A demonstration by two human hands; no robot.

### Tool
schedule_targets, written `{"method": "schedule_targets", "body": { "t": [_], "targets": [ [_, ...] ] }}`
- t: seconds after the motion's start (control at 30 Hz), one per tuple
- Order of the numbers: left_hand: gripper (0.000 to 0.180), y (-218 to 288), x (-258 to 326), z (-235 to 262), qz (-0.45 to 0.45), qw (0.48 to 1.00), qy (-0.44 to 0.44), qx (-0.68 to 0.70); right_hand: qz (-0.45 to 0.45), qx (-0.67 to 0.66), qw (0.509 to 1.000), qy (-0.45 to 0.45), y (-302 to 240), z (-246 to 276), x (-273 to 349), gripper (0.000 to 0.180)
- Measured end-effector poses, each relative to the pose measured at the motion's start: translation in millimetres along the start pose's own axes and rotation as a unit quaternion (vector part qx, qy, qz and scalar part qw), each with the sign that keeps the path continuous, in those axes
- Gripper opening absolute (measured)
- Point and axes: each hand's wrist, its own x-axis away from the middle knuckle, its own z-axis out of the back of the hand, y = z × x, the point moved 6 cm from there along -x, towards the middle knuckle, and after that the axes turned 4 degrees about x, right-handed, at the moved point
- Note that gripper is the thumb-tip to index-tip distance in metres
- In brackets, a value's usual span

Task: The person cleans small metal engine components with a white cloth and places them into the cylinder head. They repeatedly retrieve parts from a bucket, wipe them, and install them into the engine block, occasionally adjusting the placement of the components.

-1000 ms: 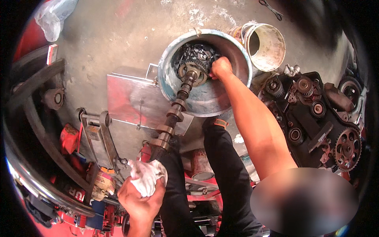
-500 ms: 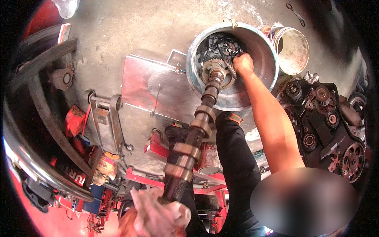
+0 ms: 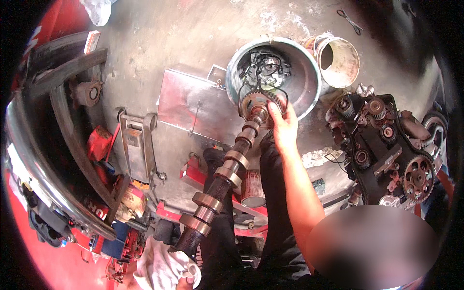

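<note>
A long dark camshaft (image 3: pixel 227 174) with metal lobes runs from lower left up to a toothed sprocket (image 3: pixel 255 102) at its far end. My left hand (image 3: pixel 166 270) grips its near end through a white rag (image 3: pixel 159 266) at the bottom edge. My right hand (image 3: pixel 285 126) holds the shaft just behind the sprocket, in front of the rim of a round metal basin (image 3: pixel 309 72). Dark parts lie inside the basin.
A white bucket (image 3: pixel 338 60) stands right of the basin. A flat metal sheet (image 3: pixel 193 104) lies on the concrete floor to its left. An engine block with pulleys and gears (image 3: pixel 386 145) sits at right. A curved vehicle frame (image 3: pixel 58 145) and red parts fill the left.
The camshaft has come out of the basin toward me, its sprocket now at the rim. My right hand moved from inside the basin onto the shaft behind the sprocket.
</note>
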Motion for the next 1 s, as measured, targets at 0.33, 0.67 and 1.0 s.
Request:
{"method": "schedule_targets", "body": {
  "t": [0.33,0.67,1.0],
  "targets": [
    [0.051,-18,33,-2,-0.009,0.998,0.006,0.069,-0.062,0.352,0.922,-0.148,-41,-12,-21,0.054],
    [0.044,-180,-7,-73,0.181,0.968,0.012,0.175,0.115,0.517,0.837,0.14,-130,110,34,0.034],
    [0.054,-213,88,-105,0.223,0.943,0.058,0.239,0.278,0.581,0.758,0.1,-297,-33,137,0.035]
  ]
}}
